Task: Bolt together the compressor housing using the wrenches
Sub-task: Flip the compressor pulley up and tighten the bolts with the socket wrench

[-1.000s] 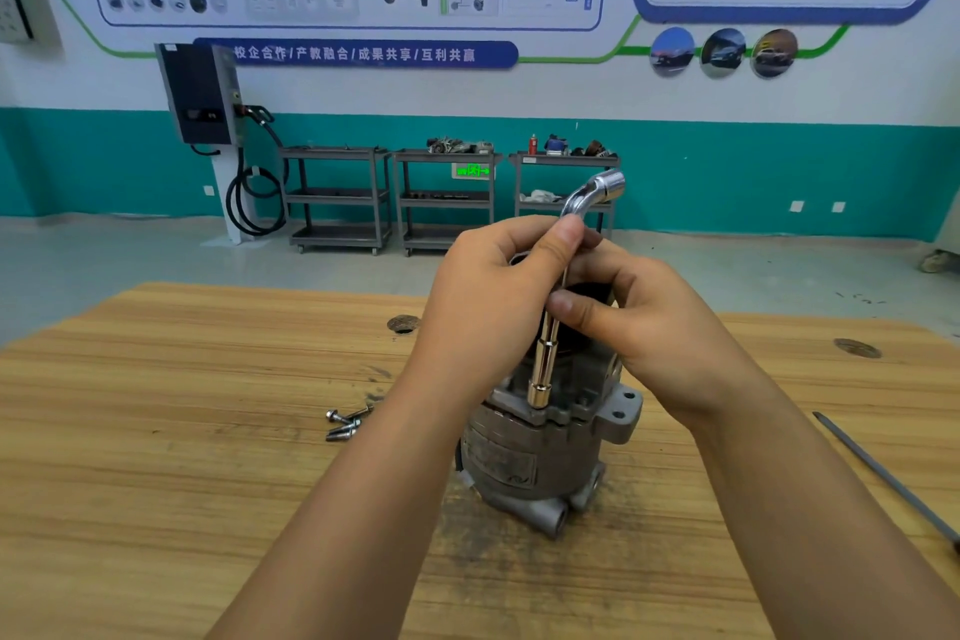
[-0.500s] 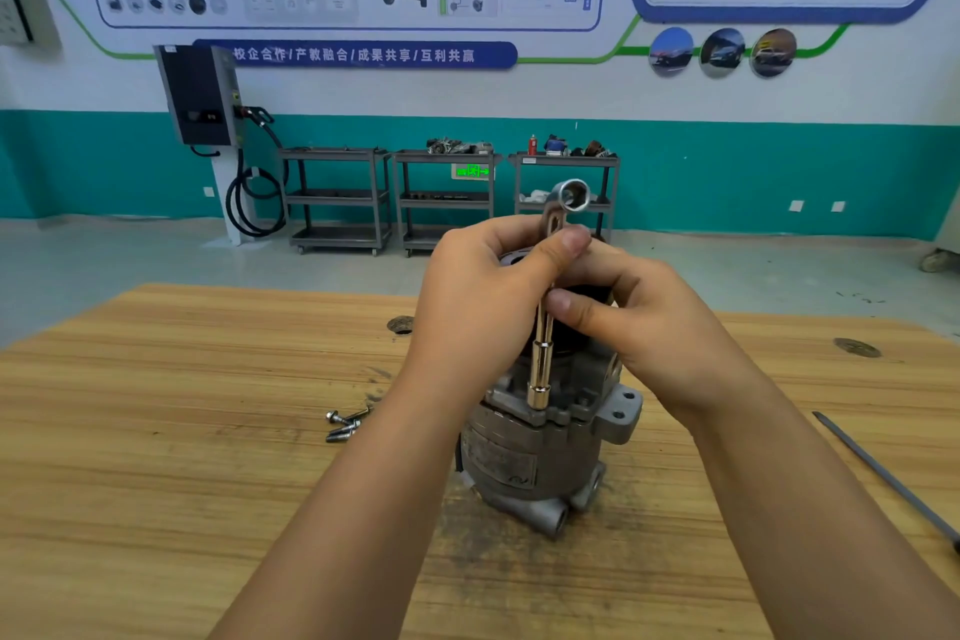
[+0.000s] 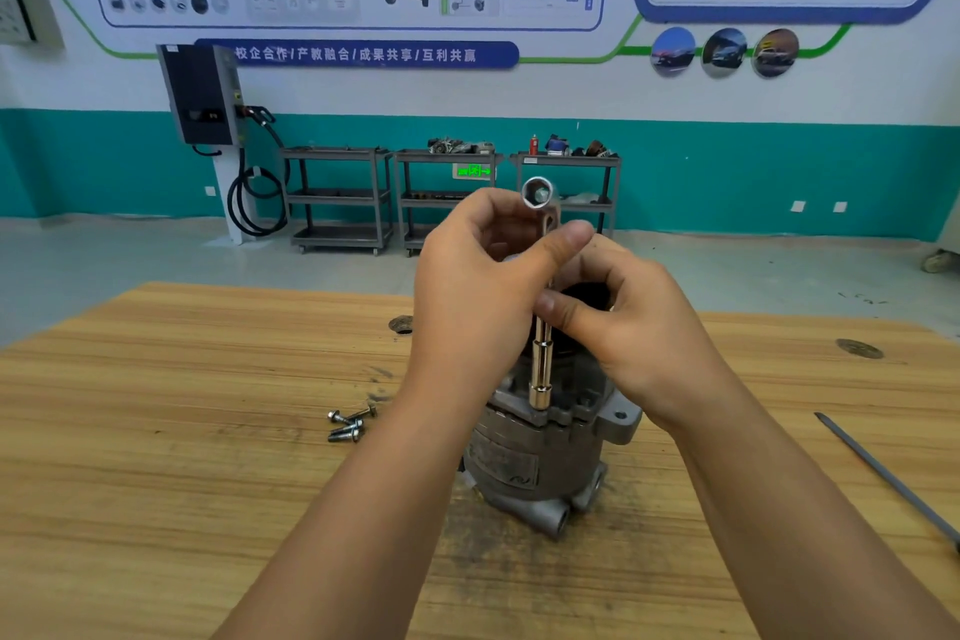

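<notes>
Risk: if the L-shaped socket wrench (image 3: 541, 369) tilts while turned, its lower socket may slip off the bolt head or cross-thread the bolt. The 2 hands meet above the compressor housing (image 3: 524, 463), which stands upright on the table (image 3: 156, 431). The left hand (image 3: 478, 296) curls round the upper shaft and the right hand (image 3: 639, 333) pinches it just below. Loose bolts (image 3: 350, 424) lie beside the housing.

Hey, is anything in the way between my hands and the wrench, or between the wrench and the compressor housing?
Nothing visible. The left hand and right hand grip the wrench directly, and its lower socket sits on the compressor housing.
</notes>
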`<state>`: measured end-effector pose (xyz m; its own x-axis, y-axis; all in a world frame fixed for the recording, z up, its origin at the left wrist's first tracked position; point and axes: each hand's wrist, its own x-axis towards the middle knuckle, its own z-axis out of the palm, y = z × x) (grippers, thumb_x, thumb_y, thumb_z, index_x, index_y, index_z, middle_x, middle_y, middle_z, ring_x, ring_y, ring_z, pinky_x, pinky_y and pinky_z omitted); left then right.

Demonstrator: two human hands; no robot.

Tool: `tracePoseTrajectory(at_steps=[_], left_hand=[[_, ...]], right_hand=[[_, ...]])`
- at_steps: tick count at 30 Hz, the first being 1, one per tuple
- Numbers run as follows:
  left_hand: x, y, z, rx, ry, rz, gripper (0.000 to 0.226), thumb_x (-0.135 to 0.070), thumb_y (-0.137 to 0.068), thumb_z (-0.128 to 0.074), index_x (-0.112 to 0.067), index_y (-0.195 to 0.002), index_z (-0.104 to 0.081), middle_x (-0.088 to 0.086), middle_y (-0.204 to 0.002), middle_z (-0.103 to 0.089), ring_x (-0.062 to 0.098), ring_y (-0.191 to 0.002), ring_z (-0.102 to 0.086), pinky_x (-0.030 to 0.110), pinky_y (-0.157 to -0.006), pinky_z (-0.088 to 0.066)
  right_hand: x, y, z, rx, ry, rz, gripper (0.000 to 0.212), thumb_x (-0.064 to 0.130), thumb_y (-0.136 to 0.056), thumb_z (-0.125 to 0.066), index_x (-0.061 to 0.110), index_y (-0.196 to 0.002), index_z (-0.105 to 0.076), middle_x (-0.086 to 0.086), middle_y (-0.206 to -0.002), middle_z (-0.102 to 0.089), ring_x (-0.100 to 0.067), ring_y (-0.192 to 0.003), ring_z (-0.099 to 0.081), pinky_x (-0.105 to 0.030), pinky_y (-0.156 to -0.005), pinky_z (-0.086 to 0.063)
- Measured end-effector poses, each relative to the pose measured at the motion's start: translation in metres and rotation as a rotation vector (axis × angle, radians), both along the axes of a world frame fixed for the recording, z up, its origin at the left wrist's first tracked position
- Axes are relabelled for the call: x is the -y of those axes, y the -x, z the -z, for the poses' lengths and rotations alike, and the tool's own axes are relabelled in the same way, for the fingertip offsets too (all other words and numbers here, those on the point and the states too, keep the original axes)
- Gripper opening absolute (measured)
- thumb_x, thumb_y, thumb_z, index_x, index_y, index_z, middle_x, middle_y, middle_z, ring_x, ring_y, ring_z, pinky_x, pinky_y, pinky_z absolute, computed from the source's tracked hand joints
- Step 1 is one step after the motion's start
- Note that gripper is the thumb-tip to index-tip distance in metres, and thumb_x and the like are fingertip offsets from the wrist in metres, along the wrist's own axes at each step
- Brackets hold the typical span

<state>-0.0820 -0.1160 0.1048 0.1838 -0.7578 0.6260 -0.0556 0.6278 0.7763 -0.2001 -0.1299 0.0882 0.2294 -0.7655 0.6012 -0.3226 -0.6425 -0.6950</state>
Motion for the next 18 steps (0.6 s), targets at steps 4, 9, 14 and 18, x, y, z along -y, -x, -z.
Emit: tracePoseTrajectory(at_steps=[4,9,14,18], left_hand=[[-0.005,0.007,0.001,0.000,0.133,-0.089,0.007,-0.032,-0.081,-0.067,-0.026,-0.079,-0.066,-0.005,-0.074,-0.070,0.010,-0.076,-0.068,0.029,-0.069,-0.056],[-0.003,0.014,0.006,0.028,0.186,-0.127,0.030,-0.047,-0.082,-0.050,-0.021,-0.079,-0.065,-0.006,-0.074,-0.070,0.004,-0.071,-0.066,0.024,-0.063,-0.054],[0.002,0.019,0.006,-0.081,0.097,-0.058,0.046,-0.053,-0.082,-0.041,-0.016,-0.077,-0.067,-0.002,-0.071,-0.071,0.008,-0.070,-0.069,0.021,-0.064,-0.054],[0.003,0.017,0.000,-0.158,-0.037,0.056,0.050,-0.051,-0.088,-0.040,-0.012,-0.075,-0.068,0.005,-0.070,-0.072,0.016,-0.070,-0.070,0.029,-0.067,-0.057]], right_hand=[[-0.004,-0.002,-0.003,-0.010,-0.018,0.045,0.012,0.020,-0.079,-0.069,0.015,-0.077,-0.059,-0.003,-0.088,-0.061,-0.016,-0.085,-0.059,-0.040,-0.079,-0.050],[-0.004,-0.002,-0.003,-0.006,-0.018,0.078,0.011,0.020,-0.077,-0.069,0.014,-0.076,-0.060,0.006,-0.093,-0.063,-0.003,-0.090,-0.058,-0.029,-0.080,-0.048],[0.001,-0.002,0.001,0.058,-0.029,0.054,0.014,0.019,-0.073,-0.073,0.016,-0.072,-0.059,0.006,-0.098,-0.063,-0.003,-0.093,-0.059,-0.025,-0.081,-0.049],[0.003,-0.005,0.008,0.079,0.045,0.053,0.014,0.018,-0.076,-0.074,0.020,-0.076,-0.060,0.004,-0.093,-0.062,-0.017,-0.094,-0.058,-0.041,-0.084,-0.049]])
